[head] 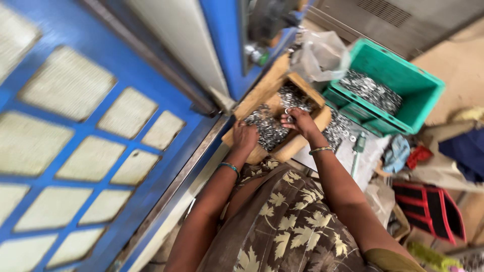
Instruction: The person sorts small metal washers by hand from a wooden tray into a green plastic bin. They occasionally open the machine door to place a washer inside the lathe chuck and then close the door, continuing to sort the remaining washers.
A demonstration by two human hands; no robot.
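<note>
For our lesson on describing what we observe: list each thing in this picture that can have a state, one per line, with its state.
Left hand: resting on the pile of small metal rings, fingers curled.
Right hand: pinching rings at the fingertips.
Wooden tray: holding heaped rings.
Green crate: open, partly filled with rings.
Plastic bag: crumpled, open.
Blue machine door: appears shut.

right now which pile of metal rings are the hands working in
The pile on the wooden tray, under the left hand and right hand. The other pile lies untouched in the green crate farther right.
</note>
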